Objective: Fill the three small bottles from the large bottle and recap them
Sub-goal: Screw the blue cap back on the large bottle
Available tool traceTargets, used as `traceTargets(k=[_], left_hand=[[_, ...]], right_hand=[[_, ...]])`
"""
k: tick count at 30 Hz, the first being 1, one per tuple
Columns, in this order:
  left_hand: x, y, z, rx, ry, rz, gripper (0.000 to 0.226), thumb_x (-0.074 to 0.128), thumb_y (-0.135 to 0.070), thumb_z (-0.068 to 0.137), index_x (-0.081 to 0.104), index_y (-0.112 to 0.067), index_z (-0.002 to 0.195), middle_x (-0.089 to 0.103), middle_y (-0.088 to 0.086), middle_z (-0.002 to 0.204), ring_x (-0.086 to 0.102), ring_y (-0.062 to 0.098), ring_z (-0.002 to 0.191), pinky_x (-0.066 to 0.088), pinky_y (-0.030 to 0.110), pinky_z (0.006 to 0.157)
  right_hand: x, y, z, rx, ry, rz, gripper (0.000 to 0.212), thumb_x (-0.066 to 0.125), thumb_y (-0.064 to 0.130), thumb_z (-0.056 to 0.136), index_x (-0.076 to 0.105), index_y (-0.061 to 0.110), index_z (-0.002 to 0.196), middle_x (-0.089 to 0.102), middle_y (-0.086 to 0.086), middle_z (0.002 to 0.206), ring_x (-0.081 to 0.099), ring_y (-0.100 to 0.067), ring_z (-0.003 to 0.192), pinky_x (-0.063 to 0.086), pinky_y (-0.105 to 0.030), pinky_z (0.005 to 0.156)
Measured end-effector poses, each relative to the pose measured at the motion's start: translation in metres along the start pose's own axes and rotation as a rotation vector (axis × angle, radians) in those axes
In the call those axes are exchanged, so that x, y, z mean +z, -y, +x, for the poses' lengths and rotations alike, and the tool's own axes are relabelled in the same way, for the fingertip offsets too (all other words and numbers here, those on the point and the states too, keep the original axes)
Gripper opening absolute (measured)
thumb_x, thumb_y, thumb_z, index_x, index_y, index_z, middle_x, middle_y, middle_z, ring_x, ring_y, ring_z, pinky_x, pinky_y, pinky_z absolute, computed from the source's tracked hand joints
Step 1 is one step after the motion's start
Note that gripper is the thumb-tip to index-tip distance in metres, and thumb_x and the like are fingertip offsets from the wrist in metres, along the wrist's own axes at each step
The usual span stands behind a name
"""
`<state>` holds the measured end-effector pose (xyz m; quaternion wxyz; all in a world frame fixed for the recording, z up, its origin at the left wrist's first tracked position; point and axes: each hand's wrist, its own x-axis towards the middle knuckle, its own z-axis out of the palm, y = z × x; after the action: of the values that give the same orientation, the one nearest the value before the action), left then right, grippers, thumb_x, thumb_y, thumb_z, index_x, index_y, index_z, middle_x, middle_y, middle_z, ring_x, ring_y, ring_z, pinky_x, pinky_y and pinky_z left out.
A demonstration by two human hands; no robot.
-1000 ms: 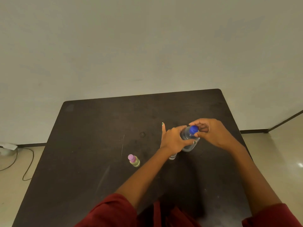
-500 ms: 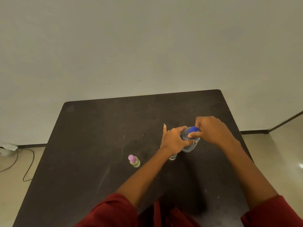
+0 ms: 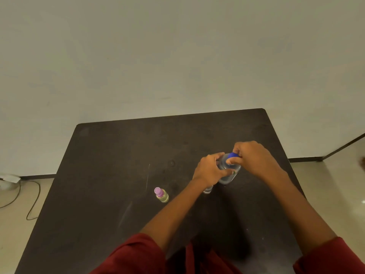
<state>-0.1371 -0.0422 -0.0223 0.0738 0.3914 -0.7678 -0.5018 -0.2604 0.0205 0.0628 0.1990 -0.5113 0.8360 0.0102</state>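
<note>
The large clear bottle [image 3: 229, 175] stands upright on the dark table [image 3: 118, 155], right of centre. My left hand [image 3: 209, 171] grips its upper body. My right hand [image 3: 252, 159] pinches its blue cap [image 3: 233, 155] from the right. A small bottle [image 3: 162, 195] with a pink cap and yellowish liquid stands to the left, clear of both hands. Another small clear bottle [image 3: 207, 189] shows partly under my left wrist. A third small bottle is not visible.
The table's far edge meets a pale wall [image 3: 177, 56]. A cable [image 3: 31, 202] and a white device [image 3: 7, 180] lie on the floor at left. Red sleeves [image 3: 134, 254] fill the bottom of the view.
My right hand has closed in over the blue cap and turned on it. My left index finger, raised before, has curled down onto the bottle.
</note>
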Motion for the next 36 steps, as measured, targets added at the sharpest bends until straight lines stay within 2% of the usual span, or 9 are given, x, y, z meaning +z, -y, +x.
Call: traceTargets(k=[3,6,10,15,20,24,29,32,36], left_hand=[[0.001,0.000,0.000,-0.006,-0.002,-0.009,0.076,0.081,-0.038,0.073,0.049,-0.017,0.139,0.061,0.002,0.132,0.059,0.015,0.117,0.051,0.036,0.098],[0.001,0.000,-0.001,-0.010,-0.004,-0.026,0.072,0.082,-0.034,0.073,0.052,-0.018,0.136,0.064,0.002,0.128,0.061,0.016,0.116,0.052,0.036,0.097],[0.002,-0.001,-0.001,-0.011,0.003,-0.036,0.071,0.081,-0.031,0.074,0.052,-0.016,0.136,0.063,0.003,0.129,0.060,0.017,0.116,0.052,0.038,0.097],[0.002,-0.001,-0.001,-0.023,-0.007,-0.046,0.073,0.081,-0.032,0.075,0.049,-0.017,0.139,0.060,0.003,0.134,0.059,0.018,0.119,0.051,0.035,0.098],[0.002,-0.001,-0.002,-0.029,-0.002,-0.049,0.071,0.082,-0.032,0.073,0.052,-0.017,0.136,0.063,0.004,0.129,0.061,0.017,0.116,0.052,0.038,0.097],[0.001,-0.001,-0.002,-0.032,0.004,-0.055,0.071,0.082,-0.031,0.073,0.052,-0.017,0.136,0.064,0.003,0.129,0.061,0.017,0.116,0.051,0.040,0.098],[0.001,-0.002,-0.002,-0.033,-0.002,-0.035,0.073,0.081,-0.032,0.075,0.049,-0.016,0.139,0.062,0.005,0.132,0.061,0.019,0.116,0.052,0.040,0.097],[0.001,-0.002,-0.002,-0.027,-0.001,-0.035,0.072,0.081,-0.031,0.075,0.050,-0.016,0.138,0.062,0.005,0.131,0.061,0.019,0.115,0.052,0.039,0.097],[0.000,-0.002,-0.003,-0.024,0.000,-0.050,0.069,0.082,-0.030,0.073,0.054,-0.017,0.134,0.066,0.004,0.125,0.062,0.018,0.113,0.052,0.041,0.096]], right_hand=[[0.001,-0.005,-0.004,-0.039,-0.048,0.012,0.044,0.069,0.043,0.080,0.056,0.016,0.112,0.063,-0.005,0.107,0.061,-0.018,0.089,0.049,-0.028,0.078],[0.001,-0.004,-0.001,-0.118,0.047,0.130,0.045,0.073,0.022,0.080,0.056,0.021,0.122,0.059,-0.004,0.125,0.059,-0.021,0.102,0.048,-0.033,0.092],[0.007,0.000,0.006,-0.084,0.035,0.055,0.022,0.068,0.020,0.084,0.063,0.019,0.105,0.064,-0.005,0.107,0.060,-0.019,0.091,0.051,-0.032,0.086],[0.009,-0.001,0.006,0.011,-0.044,-0.073,0.034,0.067,0.045,0.083,0.060,0.016,0.100,0.062,-0.003,0.086,0.060,-0.016,0.077,0.051,-0.027,0.072],[0.009,-0.005,0.003,-0.116,-0.011,0.075,0.034,0.070,0.026,0.082,0.059,0.022,0.115,0.062,-0.003,0.114,0.059,-0.020,0.094,0.050,-0.031,0.083],[0.010,-0.001,0.009,-0.054,-0.026,0.037,0.018,0.067,0.022,0.086,0.062,0.018,0.102,0.063,-0.005,0.098,0.054,-0.015,0.078,0.044,-0.024,0.071],[0.010,0.002,0.011,0.018,-0.077,-0.070,0.030,0.066,0.041,0.084,0.058,0.015,0.098,0.055,-0.001,0.079,0.056,-0.014,0.071,0.042,-0.024,0.065],[0.008,-0.001,0.009,-0.026,-0.029,-0.051,0.033,0.066,0.041,0.084,0.059,0.017,0.105,0.061,-0.003,0.091,0.060,-0.017,0.080,0.047,-0.025,0.070],[0.006,-0.001,0.008,-0.112,0.064,0.012,0.027,0.069,0.021,0.082,0.061,0.020,0.108,0.063,-0.005,0.107,0.058,-0.018,0.087,0.048,-0.027,0.079]])
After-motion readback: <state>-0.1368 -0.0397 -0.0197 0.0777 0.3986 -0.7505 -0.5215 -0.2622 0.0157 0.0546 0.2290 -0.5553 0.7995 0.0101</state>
